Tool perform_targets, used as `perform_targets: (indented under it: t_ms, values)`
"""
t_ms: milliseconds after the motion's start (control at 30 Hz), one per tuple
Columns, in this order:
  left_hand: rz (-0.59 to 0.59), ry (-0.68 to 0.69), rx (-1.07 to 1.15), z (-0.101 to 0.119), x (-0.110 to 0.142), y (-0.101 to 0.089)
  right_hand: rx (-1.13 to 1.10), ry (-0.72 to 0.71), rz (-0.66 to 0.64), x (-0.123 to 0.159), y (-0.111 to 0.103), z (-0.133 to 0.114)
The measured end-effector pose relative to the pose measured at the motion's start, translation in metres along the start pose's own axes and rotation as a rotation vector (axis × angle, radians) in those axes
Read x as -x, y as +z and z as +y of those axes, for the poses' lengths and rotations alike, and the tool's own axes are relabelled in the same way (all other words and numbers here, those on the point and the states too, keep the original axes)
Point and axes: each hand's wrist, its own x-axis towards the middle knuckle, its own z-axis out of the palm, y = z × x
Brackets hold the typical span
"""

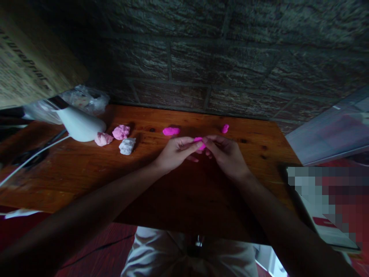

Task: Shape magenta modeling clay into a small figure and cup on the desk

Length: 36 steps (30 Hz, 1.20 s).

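Between my two hands, above the wooden table, is a small lump of bright pink modelling clay [199, 143]. My left hand [176, 153] pinches it from the left with thumb and fingers. From the other side, the thumb and fingers of my right hand [226, 154] close on the same lump. Behind my left hand lies a longer bright pink clay piece [171, 131]. A smaller pink clay piece [225, 128] rests beyond my right hand. Farther left sit a pink clump [121, 132], a paler pink clump [103, 139] and a white clump [127, 146].
A lamp with a white base [82, 121] and a printed shade [34, 57] stands at the left, its white cable [34, 156] crossing the table [72, 177]. Crumpled clear plastic [86, 100] lies behind it. A brick-patterned wall [187, 57] borders the table's back edge.
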Motion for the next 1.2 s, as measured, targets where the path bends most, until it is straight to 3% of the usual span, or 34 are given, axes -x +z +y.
perform_targets:
  t_ms: [333, 667, 900, 1200]
  values:
    - [-0.087, 0.070, -0.142, 0.002, -0.001, -0.006, -0.005, 0.054, -0.088, 0.001, 0.001, -0.005]
    - [-0.052, 0.009, -0.088, 0.001, 0.000, -0.004, -0.144, 0.084, 0.001, -0.001, 0.002, -0.002]
    - [-0.031, 0.000, -0.078, 0.003, 0.001, -0.003, -0.075, 0.030, -0.034, -0.002, -0.005, -0.004]
    - [0.053, 0.000, 0.012, 0.004, -0.001, -0.001, 0.067, -0.143, -0.114, -0.001, -0.011, -0.004]
